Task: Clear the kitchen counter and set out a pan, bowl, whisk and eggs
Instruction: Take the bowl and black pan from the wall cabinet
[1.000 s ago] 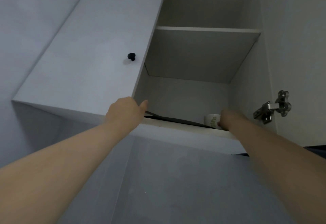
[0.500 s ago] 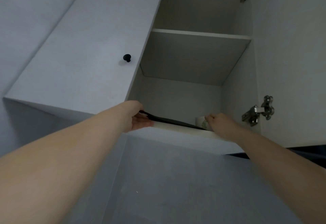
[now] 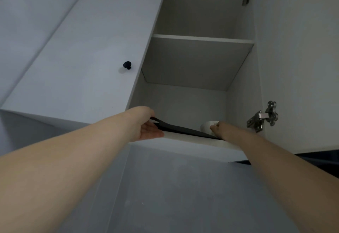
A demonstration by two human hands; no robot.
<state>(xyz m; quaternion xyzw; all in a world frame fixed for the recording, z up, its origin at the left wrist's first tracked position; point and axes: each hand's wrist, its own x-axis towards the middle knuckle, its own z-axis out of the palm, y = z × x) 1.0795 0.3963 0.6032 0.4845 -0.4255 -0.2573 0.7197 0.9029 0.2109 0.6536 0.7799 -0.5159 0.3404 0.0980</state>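
I look up into an open wall cupboard. A flat black pan (image 3: 181, 129) lies on the bottom shelf (image 3: 198, 140), its edge jutting over the front. My left hand (image 3: 146, 126) grips its left end, palm up under it. A small white bowl (image 3: 206, 126) stands at the shelf's right side. My right hand (image 3: 222, 129) is against the bowl, fingers on its rim and side. How firmly it grips is hard to tell. Whisk and eggs are out of sight.
The neighbouring cupboard door (image 3: 82, 58) on the left is closed, with a black knob (image 3: 127, 65). The upper shelf (image 3: 201, 39) shows only its underside. A metal hinge (image 3: 264, 117) sits on the open door at right. Grey wall lies below the cupboard.
My left hand went from the cupboard's front edge to under the pan's left end and took hold. My right hand shifted left along the bowl. The pan edge now sticks out further.
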